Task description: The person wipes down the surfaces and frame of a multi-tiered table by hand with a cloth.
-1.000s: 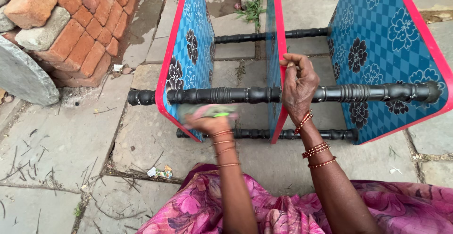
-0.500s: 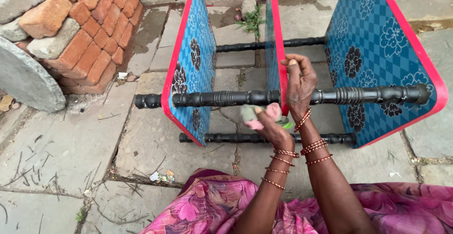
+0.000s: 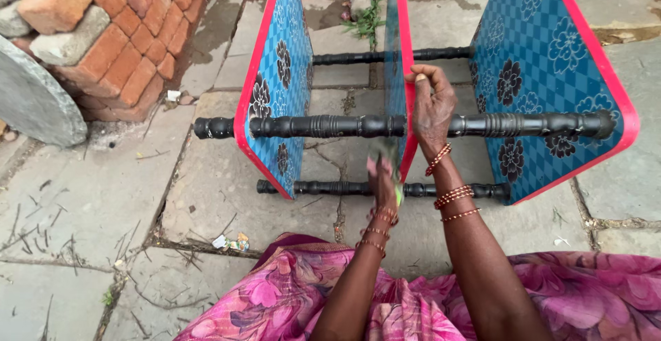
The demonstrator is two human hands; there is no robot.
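A shelf rack lies on its side on the stone paving, with three blue flowered panels edged in red and black turned poles [image 3: 330,126] through them. My right hand [image 3: 432,107] grips the red edge of the middle panel [image 3: 398,52] from above. My left hand [image 3: 383,179] holds a greenish cloth [image 3: 389,156] against the lower face of that middle panel, just under the near pole. The left panel [image 3: 275,86] and the right panel [image 3: 551,72] stand to either side. Bangles sit on both wrists.
A pile of red bricks [image 3: 124,45] and grey stones rises at the upper left, beside a round stone slab [image 3: 34,103]. A scrap of wrapper [image 3: 233,242] lies on the paving near my pink flowered garment [image 3: 289,293]. A small weed [image 3: 366,17] grows behind the rack.
My left hand has swept the cloth rightward from the left panel's lower edge, along the pole, to the middle panel. My right hand has kept its grip on the middle panel's edge.
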